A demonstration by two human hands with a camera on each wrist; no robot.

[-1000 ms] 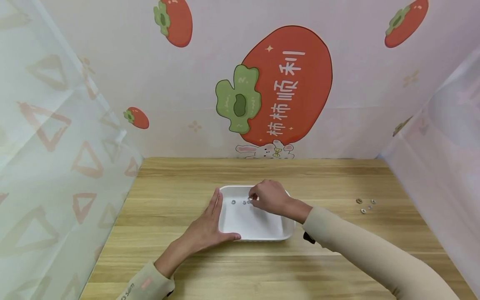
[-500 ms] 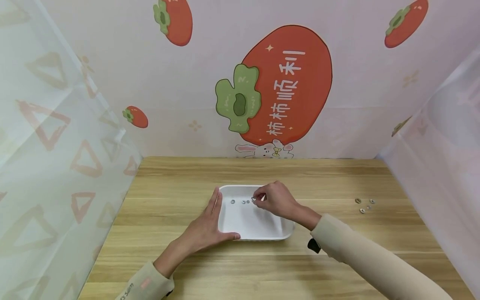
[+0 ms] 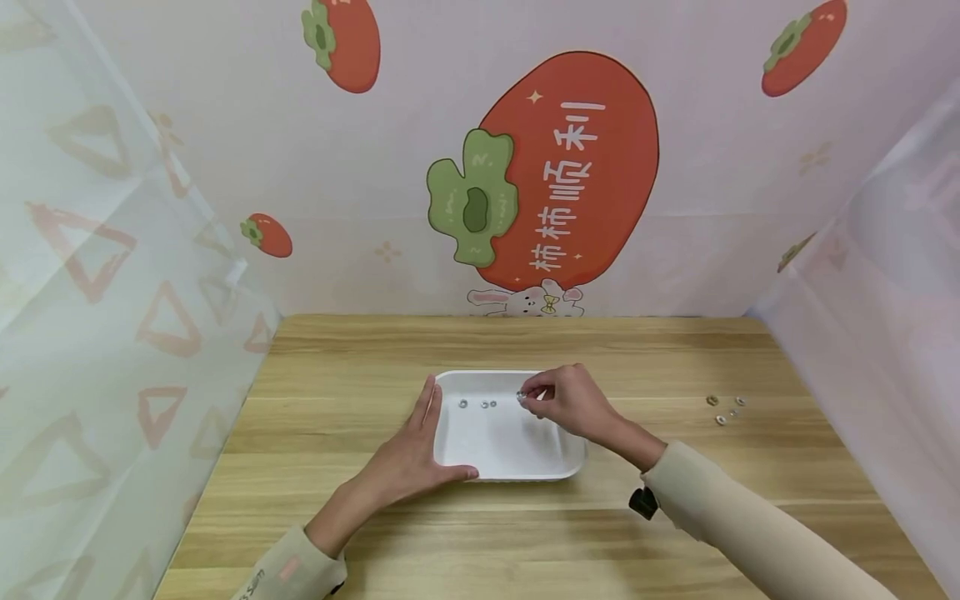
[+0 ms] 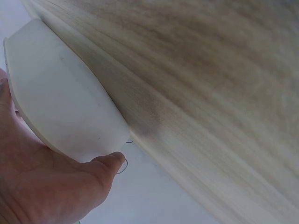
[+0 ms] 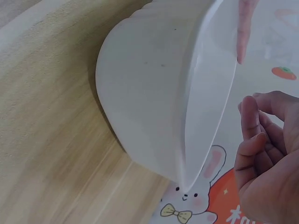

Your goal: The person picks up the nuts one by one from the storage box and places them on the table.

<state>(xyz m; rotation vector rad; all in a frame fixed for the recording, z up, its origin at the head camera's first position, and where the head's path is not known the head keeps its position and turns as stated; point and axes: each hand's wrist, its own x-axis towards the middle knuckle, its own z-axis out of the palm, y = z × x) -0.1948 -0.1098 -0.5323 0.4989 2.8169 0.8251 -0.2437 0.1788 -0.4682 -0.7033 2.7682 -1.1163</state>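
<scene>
A white rectangular tray (image 3: 498,446) stands on the wooden table. My left hand (image 3: 408,462) rests at its left end, fingers straight along the left side and thumb on the front rim; the left wrist view shows the thumb (image 4: 105,163) at the tray's outer wall. Above the tray's back right part, my right hand (image 3: 572,402) pinches a small shiny metal nut (image 3: 521,397) between thumb and forefinger. In the right wrist view that nut is hidden behind the fingers (image 5: 251,112). Three small metal rings lie in a row inside, the leftmost ring (image 3: 462,403) set apart.
Several small pieces lie on the table to the right, among them a brass-coloured nut (image 3: 712,401) and a silver ring (image 3: 721,420). The table (image 3: 360,350) ends at a back wall sheet printed with a large persimmon (image 3: 630,183). Pale sheets hang at both sides.
My right hand has moved right, away from the three rings, carrying the pinched nut along the back of the tray. My left hand has stayed on the tray.
</scene>
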